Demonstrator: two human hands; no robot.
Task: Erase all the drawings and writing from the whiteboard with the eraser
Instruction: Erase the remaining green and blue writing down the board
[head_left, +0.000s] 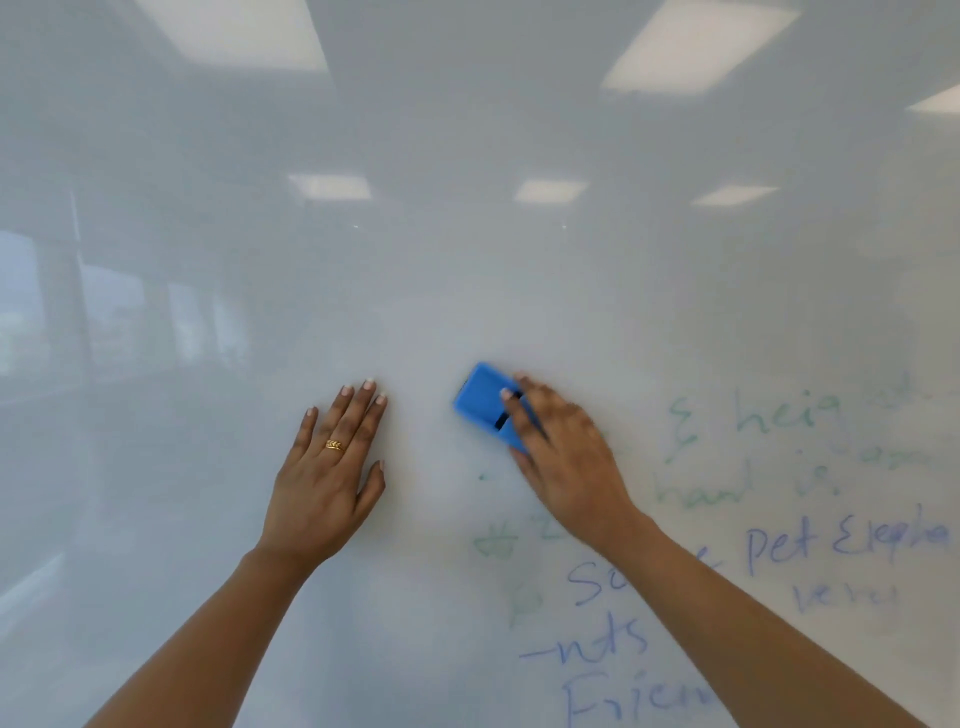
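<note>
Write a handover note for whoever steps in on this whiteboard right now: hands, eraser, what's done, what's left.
Left hand: flat on the whiteboard, fingers straight, holding nothing.
Right hand: holds the blue eraser against the board, near the middle.
Done: upper and left areas show no writing.
Left: faint green writing right of the eraser, and blue writing at lower right.
</note>
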